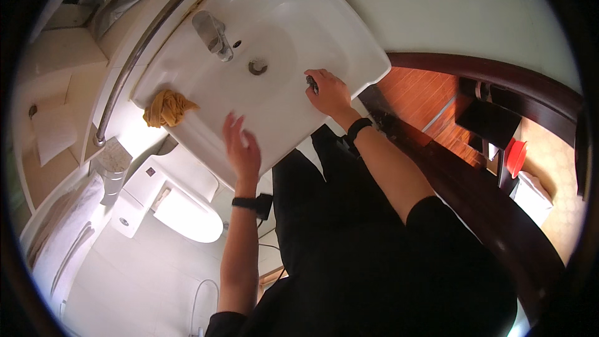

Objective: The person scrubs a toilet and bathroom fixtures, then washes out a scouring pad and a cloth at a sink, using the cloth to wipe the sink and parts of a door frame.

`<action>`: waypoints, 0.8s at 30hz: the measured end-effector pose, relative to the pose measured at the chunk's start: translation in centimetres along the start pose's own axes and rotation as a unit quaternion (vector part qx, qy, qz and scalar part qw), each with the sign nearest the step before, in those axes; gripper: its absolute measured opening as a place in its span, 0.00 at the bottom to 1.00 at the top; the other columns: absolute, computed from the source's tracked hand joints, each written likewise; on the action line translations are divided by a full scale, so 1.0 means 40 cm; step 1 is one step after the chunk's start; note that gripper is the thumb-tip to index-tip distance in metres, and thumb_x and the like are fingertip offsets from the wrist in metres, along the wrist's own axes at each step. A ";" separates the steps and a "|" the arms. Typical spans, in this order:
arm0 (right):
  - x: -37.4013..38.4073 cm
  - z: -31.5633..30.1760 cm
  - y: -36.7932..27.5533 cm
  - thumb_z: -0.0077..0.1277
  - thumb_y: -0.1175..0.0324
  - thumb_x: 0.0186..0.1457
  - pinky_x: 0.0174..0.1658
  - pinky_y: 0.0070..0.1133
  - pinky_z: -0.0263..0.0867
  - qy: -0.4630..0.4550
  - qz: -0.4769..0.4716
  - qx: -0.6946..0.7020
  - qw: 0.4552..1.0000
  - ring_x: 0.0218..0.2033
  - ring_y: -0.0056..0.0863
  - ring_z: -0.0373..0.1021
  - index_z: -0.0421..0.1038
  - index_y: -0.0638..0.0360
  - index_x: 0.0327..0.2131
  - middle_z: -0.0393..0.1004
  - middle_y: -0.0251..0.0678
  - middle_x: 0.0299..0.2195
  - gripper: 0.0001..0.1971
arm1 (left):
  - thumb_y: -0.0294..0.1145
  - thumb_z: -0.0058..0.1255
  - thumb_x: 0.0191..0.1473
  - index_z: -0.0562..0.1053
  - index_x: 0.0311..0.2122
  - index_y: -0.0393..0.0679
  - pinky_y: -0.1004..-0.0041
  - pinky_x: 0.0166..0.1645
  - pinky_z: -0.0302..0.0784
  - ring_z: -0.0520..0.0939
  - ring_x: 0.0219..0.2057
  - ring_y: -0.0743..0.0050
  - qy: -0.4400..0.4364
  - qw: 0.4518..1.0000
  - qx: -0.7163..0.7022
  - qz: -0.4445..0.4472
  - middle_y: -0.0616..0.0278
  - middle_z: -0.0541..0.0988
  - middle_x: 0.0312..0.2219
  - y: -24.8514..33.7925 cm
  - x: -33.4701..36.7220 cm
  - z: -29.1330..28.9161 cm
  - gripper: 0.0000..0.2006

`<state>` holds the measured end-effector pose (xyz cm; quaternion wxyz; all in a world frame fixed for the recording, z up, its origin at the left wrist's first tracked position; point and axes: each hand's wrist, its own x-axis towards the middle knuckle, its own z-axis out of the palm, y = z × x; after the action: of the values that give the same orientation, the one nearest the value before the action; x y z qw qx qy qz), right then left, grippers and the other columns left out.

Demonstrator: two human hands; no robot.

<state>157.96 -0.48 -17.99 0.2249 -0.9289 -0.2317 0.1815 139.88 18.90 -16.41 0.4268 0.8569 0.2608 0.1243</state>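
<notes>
My left hand hovers over the near left part of the white washbasin, fingers apart and slightly blurred, holding nothing. Closed around a small dark, silvery object is my right hand, above the right side of the bowl. Most of that object is covered by the fingers, so its kind cannot be made out. A chrome faucet stands at the basin's back left, with the round drain hole near it. On the left corner of the rim lies a crumpled mustard-yellow cloth, apart from both hands.
A metal rail runs along the wall behind the basin. The toilet is at the lower left. To the right, a dark wooden door frame borders a reddish wooden floor, with a red object beyond.
</notes>
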 end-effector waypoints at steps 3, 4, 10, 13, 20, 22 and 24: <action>-0.035 0.016 0.000 0.56 0.64 0.56 0.48 0.34 0.74 0.021 0.024 -0.005 0.999 0.44 0.37 0.76 0.74 0.46 0.51 0.78 0.32 0.46 0.17 | 0.24 0.48 0.61 0.71 0.59 0.37 0.52 0.62 0.73 0.72 0.62 0.40 -0.077 0.990 -0.089 -0.083 0.40 0.67 0.63 -0.063 0.085 0.113 0.20; -0.006 0.030 -0.040 0.56 0.64 0.56 0.48 0.33 0.75 0.041 0.014 0.004 0.999 0.44 0.36 0.76 0.75 0.46 0.50 0.79 0.32 0.46 0.17 | 0.27 0.48 0.61 0.69 0.61 0.37 0.51 0.64 0.70 0.70 0.63 0.39 -0.075 0.995 -0.017 -0.056 0.38 0.67 0.62 -0.128 0.170 0.139 0.23; -0.016 0.063 -0.005 0.58 0.63 0.52 0.45 0.31 0.75 0.104 0.023 -0.008 0.994 0.40 0.34 0.77 0.76 0.45 0.47 0.79 0.27 0.42 0.17 | 0.36 0.52 0.58 0.59 0.68 0.37 0.46 0.69 0.60 0.61 0.67 0.32 -0.167 0.969 0.171 -0.060 0.31 0.60 0.65 -0.164 0.245 0.297 0.34; -0.009 0.070 -0.009 0.59 0.63 0.51 0.43 0.30 0.75 0.100 0.035 -0.024 0.994 0.38 0.33 0.77 0.76 0.46 0.45 0.80 0.27 0.41 0.16 | 0.37 0.53 0.57 0.58 0.68 0.38 0.43 0.70 0.56 0.59 0.68 0.31 -0.168 0.961 0.209 -0.061 0.31 0.57 0.67 -0.139 0.231 0.324 0.35; 0.001 0.064 0.002 0.60 0.63 0.50 0.42 0.30 0.75 0.099 0.014 -0.029 0.995 0.37 0.34 0.77 0.76 0.46 0.43 0.79 0.28 0.39 0.15 | 0.37 0.53 0.58 0.60 0.67 0.37 0.44 0.71 0.53 0.58 0.69 0.32 -0.137 0.977 0.151 -0.065 0.31 0.56 0.67 -0.123 0.221 0.332 0.34; 0.006 0.063 -0.001 0.60 0.63 0.49 0.41 0.30 0.75 0.103 -0.006 -0.028 0.994 0.36 0.34 0.77 0.76 0.47 0.43 0.79 0.28 0.38 0.15 | 0.37 0.53 0.59 0.61 0.66 0.36 0.45 0.71 0.54 0.59 0.68 0.32 -0.109 0.982 0.155 -0.023 0.32 0.58 0.66 -0.133 0.236 0.331 0.33; 0.008 0.055 -0.005 0.60 0.63 0.49 0.41 0.30 0.75 0.095 0.003 -0.023 0.995 0.36 0.34 0.76 0.76 0.47 0.43 0.79 0.28 0.38 0.15 | 0.36 0.53 0.59 0.61 0.66 0.36 0.46 0.71 0.55 0.60 0.68 0.32 -0.092 0.983 0.157 0.013 0.32 0.59 0.66 -0.135 0.221 0.325 0.32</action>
<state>157.17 0.58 -19.80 0.2236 -0.9475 -0.2111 0.0875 151.06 17.82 -28.64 0.3071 0.9245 0.2257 0.0078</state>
